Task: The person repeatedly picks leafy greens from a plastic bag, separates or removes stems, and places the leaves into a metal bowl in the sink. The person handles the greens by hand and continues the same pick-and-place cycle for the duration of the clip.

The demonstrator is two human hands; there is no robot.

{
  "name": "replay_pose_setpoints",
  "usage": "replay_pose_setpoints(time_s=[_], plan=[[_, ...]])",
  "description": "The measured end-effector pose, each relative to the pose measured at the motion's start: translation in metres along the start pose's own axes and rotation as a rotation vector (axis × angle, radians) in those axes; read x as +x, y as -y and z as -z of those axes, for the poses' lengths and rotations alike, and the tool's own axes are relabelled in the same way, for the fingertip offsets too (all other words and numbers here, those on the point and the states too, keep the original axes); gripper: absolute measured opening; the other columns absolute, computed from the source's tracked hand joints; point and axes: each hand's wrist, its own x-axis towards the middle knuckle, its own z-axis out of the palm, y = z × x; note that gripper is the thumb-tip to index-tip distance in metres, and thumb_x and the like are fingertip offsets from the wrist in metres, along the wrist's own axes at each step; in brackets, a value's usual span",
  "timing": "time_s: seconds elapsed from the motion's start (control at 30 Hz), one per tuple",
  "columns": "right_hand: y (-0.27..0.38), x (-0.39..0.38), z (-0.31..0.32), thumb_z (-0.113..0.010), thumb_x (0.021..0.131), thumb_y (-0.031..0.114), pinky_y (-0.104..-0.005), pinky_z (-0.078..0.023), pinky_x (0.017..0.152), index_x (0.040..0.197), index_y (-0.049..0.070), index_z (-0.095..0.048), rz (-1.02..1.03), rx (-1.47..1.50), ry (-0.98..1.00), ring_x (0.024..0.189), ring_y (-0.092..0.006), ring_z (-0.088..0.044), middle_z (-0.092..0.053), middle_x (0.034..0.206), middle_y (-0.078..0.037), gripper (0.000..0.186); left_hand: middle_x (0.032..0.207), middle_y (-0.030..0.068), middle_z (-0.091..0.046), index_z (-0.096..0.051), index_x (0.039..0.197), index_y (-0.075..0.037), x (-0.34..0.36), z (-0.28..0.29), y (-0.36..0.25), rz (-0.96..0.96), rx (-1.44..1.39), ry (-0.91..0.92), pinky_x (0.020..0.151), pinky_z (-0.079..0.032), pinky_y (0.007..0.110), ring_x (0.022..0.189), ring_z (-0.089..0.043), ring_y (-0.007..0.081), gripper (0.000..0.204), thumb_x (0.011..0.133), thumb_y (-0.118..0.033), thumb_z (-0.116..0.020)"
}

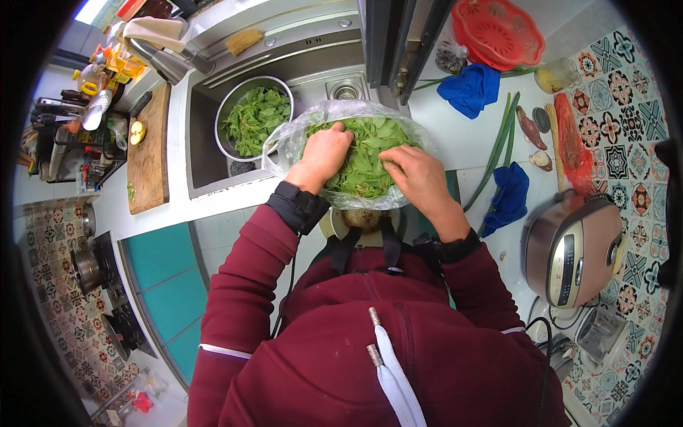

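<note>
A clear plastic bag [281, 148] full of leafy greens [371, 146] lies open in front of me, at the sink's near edge. My left hand [326, 155] reaches into the left side of the bag, its fingers curled down into the leaves and partly hidden. On the right side, my right hand [420, 176] pinches at the greens between thumb and fingers. More picked green leaves fill a round metal basin [220, 135] in the sink, left of the bag.
The steel sink [203, 167] has a drain [346, 91] behind the bag. On the left counter lies a cutting board [151, 171] with a cut piece of produce [137, 133]. To the right are blue cloths [469, 91], green onions [502, 135], a red basket [498, 35] and a rice cooker [576, 249].
</note>
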Motion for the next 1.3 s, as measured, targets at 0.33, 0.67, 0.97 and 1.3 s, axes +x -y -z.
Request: replay_pose_setpoints(time_s=[0.33,0.67,0.97,1.3], plan=[[-0.001,-0.010,0.016,-0.065,0.083,0.012,-0.0374,-0.050,0.067,0.097,0.011,-0.066,-0.013,0.082,-0.047,0.081,-0.0281,-0.063,-0.065,0.088,-0.006,0.014,0.076,0.0057,-0.069,-0.068,0.094,-0.002,-0.032,0.041,0.015,0.157,-0.767,-0.119,0.067,-0.053,0.030,0.071,-0.067,0.0157,0.017,0.077,-0.003,-0.070],[0.001,0.002,0.015,-0.065,0.084,0.010,-0.0356,-0.050,0.070,0.101,0.010,-0.067,0.043,0.072,0.012,0.083,-0.0282,-0.064,-0.066,0.092,-0.008,0.017,0.087,0.0123,-0.063,-0.064,0.096,-0.007,-0.117,0.030,-0.065,-0.135,-0.687,0.177,0.070,-0.053,0.039,0.079,-0.064,0.0316,0.018,0.079,-0.009,-0.069],[0.004,0.069,-0.025,-0.076,0.076,0.027,-0.0421,-0.048,0.084,0.109,0.013,-0.066,0.179,-0.372,0.132,0.099,-0.0306,-0.061,-0.066,0.105,-0.008,0.037,0.087,0.0128,-0.064,-0.065,0.095,-0.006,-0.149,0.021,-0.044,0.014,-0.439,-0.023,0.070,-0.052,0.042,0.080,-0.063,0.0354,0.013,0.086,-0.016,-0.066],[-0.019,0.070,-0.020,-0.072,0.075,0.012,-0.0385,-0.051,0.072,0.098,0.011,-0.067,0.101,-0.150,0.226,0.085,-0.0268,-0.066,-0.069,0.090,-0.008,0.024,0.087,0.0151,-0.065,-0.064,0.095,-0.005,-0.154,0.031,-0.030,0.044,-0.578,-0.134,0.070,-0.052,0.042,0.082,-0.064,0.0358,0.012,0.085,-0.013,-0.064]])
